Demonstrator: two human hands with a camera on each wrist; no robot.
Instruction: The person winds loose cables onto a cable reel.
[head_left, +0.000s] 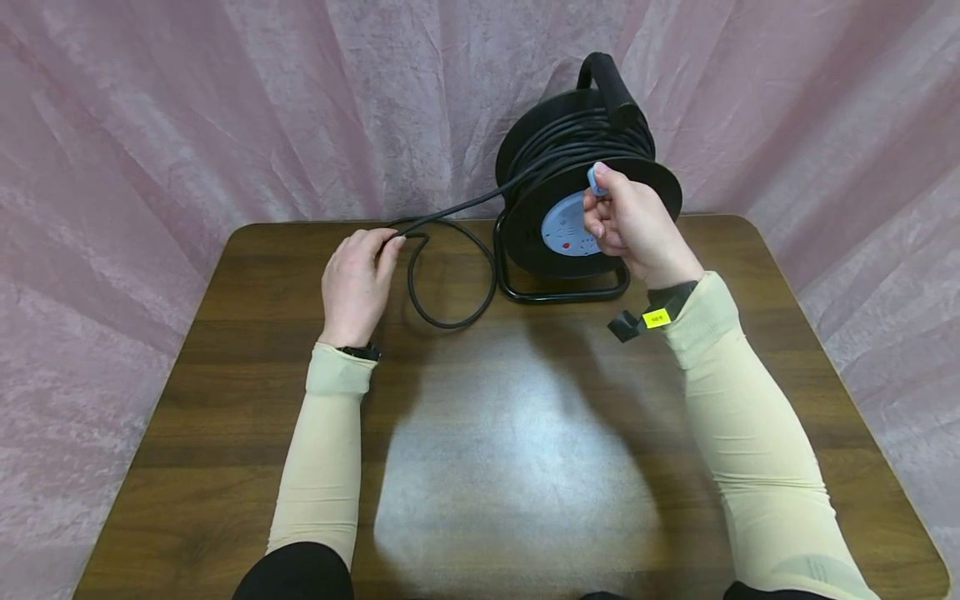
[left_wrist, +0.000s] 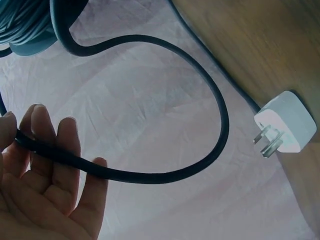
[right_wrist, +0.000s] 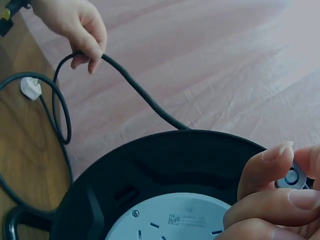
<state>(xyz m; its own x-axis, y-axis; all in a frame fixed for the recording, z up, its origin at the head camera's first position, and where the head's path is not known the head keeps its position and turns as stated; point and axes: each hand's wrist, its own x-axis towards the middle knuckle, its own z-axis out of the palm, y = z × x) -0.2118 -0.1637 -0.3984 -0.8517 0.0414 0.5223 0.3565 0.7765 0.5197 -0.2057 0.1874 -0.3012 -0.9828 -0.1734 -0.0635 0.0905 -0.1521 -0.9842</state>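
A black cable reel (head_left: 522, 237) stands on its tube frame at the back of the table, dark cable wound on its drum. My right hand (head_left: 637, 218) grips a small blue-grey knob (head_left: 595, 181) on the reel's near face, in front of the pale blue socket panel (head_left: 558, 223). To the left, my left hand (head_left: 354, 279) pinches the loose cable (head_left: 468, 204) between thumb and fingers, and the cable runs from there up to the drum. Past the hand it hangs in a loop. In the left wrist view, a white plug (left_wrist: 287, 122) with metal pins ends the cable.
The wooden table (head_left: 247, 383) has rounded back corners. A pink curtain (head_left: 262, 108) hangs right behind it. The reel's carrying handle (head_left: 611, 92) rises at the top, and its bent foot bar (head_left: 562, 296) rests on the tabletop.
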